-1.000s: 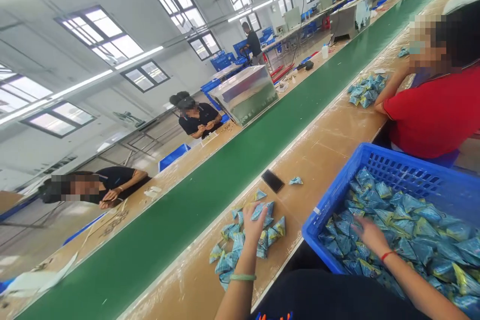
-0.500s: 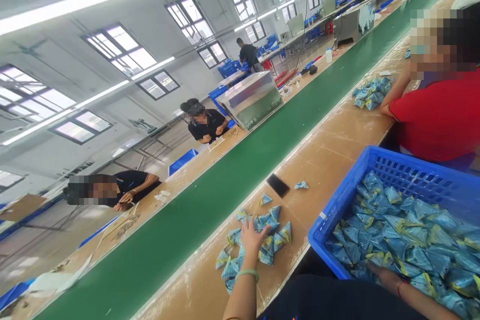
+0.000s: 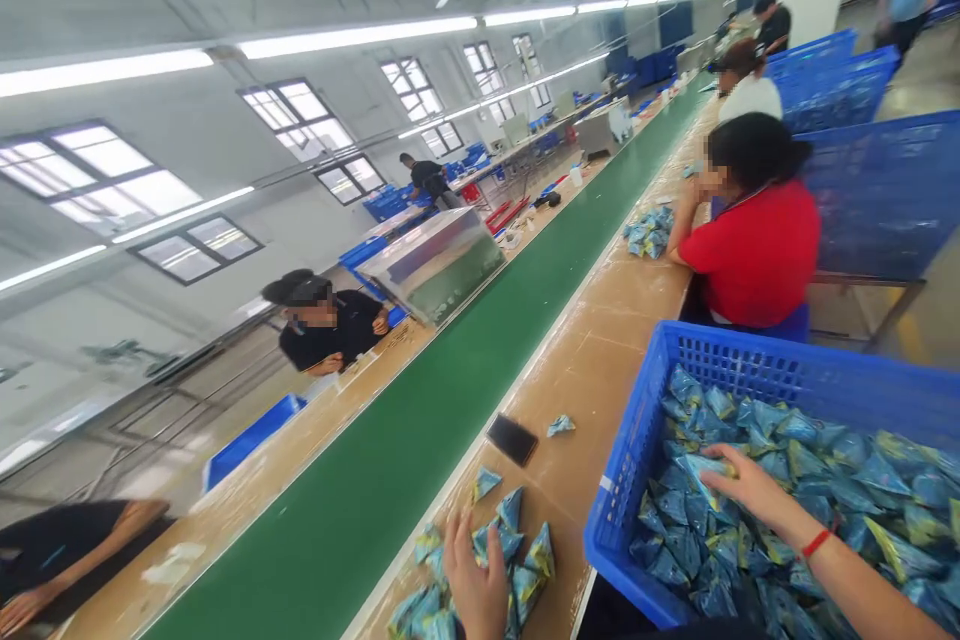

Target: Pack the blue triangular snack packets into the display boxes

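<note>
My left hand (image 3: 476, 575) is over a small pile of blue-and-yellow pyramid-shaped packets (image 3: 534, 565) on the brown tabletop, thumb and fingers apart. Whether its palm touches any of them is hidden. Over on the right, my right hand (image 3: 754, 495), with a red band at the wrist, is inside a blue plastic crate (image 3: 630, 455) heaped with the same packets. Between its thumb and fingers is one blue packet (image 3: 703, 476), above the heap.
A dark phone (image 3: 512, 439) and a lone packet (image 3: 560, 425) lie beyond the pile. The green conveyor belt (image 3: 450, 370) runs diagonally past the table. A person in red (image 3: 757, 250) sits farther along by another packet pile (image 3: 649, 232). Others work across the belt.
My right hand has risen from low in the crate and now has a packet in its fingers. My left hand stays over the pile. The view has turned right.
</note>
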The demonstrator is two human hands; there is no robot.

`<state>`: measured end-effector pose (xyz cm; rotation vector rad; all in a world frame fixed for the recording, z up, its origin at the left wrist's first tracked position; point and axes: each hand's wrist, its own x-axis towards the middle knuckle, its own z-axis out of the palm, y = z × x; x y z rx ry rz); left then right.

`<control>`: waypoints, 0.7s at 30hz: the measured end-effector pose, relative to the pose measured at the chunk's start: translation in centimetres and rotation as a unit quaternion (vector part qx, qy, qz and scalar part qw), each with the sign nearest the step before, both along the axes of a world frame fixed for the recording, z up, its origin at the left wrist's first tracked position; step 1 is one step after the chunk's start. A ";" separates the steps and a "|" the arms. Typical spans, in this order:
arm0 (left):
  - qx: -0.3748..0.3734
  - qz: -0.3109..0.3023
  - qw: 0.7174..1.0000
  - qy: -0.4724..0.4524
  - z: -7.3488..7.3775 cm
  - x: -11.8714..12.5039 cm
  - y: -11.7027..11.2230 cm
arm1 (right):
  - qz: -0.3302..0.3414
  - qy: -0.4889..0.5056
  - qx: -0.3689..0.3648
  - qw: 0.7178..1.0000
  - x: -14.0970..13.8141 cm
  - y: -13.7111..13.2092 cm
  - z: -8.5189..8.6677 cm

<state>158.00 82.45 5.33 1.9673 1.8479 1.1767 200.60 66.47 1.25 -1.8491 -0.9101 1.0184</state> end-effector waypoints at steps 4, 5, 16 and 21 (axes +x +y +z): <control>-0.160 -0.175 0.933 -0.271 2.7 9.3 -1.9 | 0.058 0.018 0.119 0.991 -0.5 1.9 8.8; -0.202 -0.213 0.901 -0.320 3.2 11.4 -2.7 | 0.064 0.013 0.137 0.988 -1.1 2.2 10.1; -0.565 -0.303 0.582 -0.500 4.4 17.7 -6.6 | 0.192 -0.116 0.214 0.951 -8.3 2.4 8.3; -0.505 -0.198 0.641 -0.542 3.5 17.3 -7.0 | -0.111 -0.172 0.190 0.960 -5.4 4.2 -2.0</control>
